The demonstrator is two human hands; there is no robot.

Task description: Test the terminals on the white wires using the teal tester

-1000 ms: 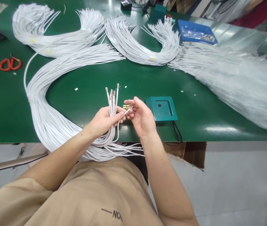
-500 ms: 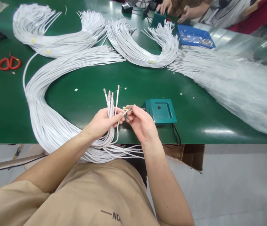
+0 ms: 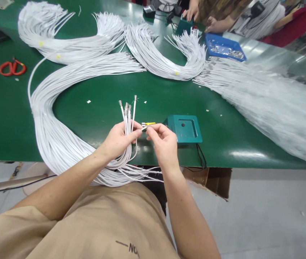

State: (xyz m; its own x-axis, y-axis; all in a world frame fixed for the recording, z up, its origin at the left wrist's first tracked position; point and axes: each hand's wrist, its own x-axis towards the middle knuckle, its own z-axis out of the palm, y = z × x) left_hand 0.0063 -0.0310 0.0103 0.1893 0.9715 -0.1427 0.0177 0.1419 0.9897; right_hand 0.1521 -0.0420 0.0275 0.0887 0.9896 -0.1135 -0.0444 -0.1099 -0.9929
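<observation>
My left hand [image 3: 119, 138] is closed around a small bunch of white cables [image 3: 128, 114] whose metal-tipped ends stick up above the fingers. One cable end lies between its thumb and forefinger, pointing right. My right hand [image 3: 162, 142] pinches a small yellow and metal connector [image 3: 147, 124] at that cable end. The held cables run down over the table edge into a long white cable bundle [image 3: 53, 136]. A teal box-shaped device [image 3: 186, 128] sits just right of my right hand.
Several big white cable bundles [image 3: 153, 54] curl across the green table [image 3: 101, 86]. Red scissors [image 3: 12, 68] lie far left. A blue tray of metal parts [image 3: 224, 47] stands at the back right, where another person's hands [image 3: 193, 10] work. A cardboard box [image 3: 212, 178] sits under the table edge.
My right hand has closed from loosely spread fingers into a pinch on the connector and brought it against the cable end. The view has shifted slightly and another person's hands have appeared at the back.
</observation>
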